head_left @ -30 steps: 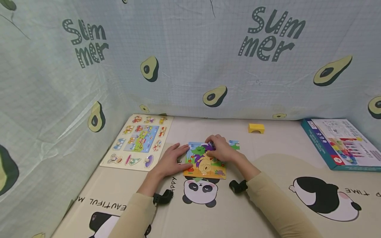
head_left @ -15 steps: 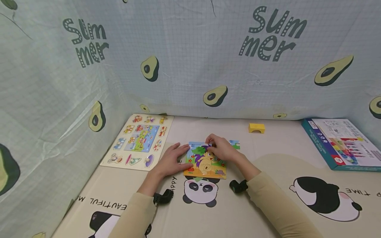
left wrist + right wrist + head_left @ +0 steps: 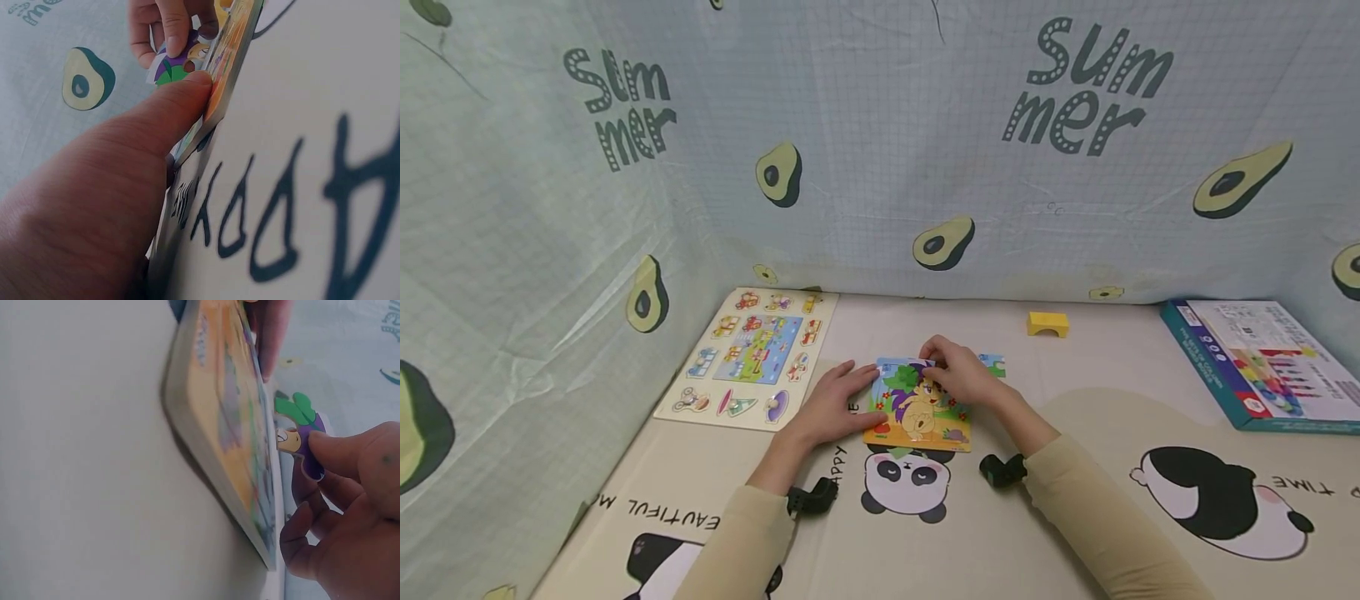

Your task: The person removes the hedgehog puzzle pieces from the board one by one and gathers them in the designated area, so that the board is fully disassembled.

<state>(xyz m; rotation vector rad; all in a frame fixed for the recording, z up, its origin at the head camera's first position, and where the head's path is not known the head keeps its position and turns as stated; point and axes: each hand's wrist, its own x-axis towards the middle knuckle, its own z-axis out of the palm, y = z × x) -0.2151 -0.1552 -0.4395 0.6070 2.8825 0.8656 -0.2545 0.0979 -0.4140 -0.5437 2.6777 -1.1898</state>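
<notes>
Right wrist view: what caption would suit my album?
The right hand pinches a purple and green piece over the puzzle.

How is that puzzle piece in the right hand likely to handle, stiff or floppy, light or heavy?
The puzzle piece is probably stiff: pinched in the right hand, it shows no visible sag. It's likely light, being small beside the puzzle board. Its flat shape suggests sliding rather than rolling if pushed.

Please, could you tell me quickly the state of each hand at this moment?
Left hand: open, touching the puzzle board.
Right hand: closed, pinching a puzzle piece between thumb and fingers.
</notes>
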